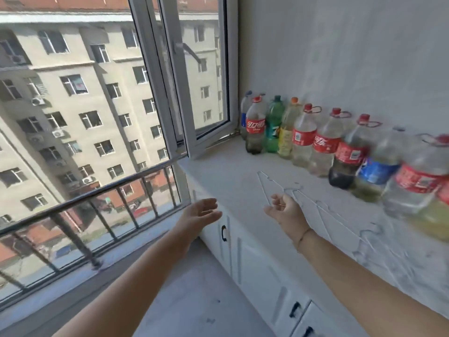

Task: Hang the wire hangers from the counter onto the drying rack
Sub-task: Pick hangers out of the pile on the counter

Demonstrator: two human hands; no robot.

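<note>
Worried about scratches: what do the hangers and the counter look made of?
Hangers: thin pale wire, probably metal, maybe white-coated; slim bent outlines. Counter: pale stone or stone-look laminate, smooth matte, faint grey veining; blur leaves it open.

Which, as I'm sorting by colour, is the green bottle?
The green bottle, third from the window, between a red-labelled cola bottle and an orange-capped yellow one; no other is green-bodied.

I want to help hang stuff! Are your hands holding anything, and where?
Left hand: nothing, open. Right hand: fingers curled at the corner of a thin white wire hanger on the pale counter; a grip cannot be told.
</note>
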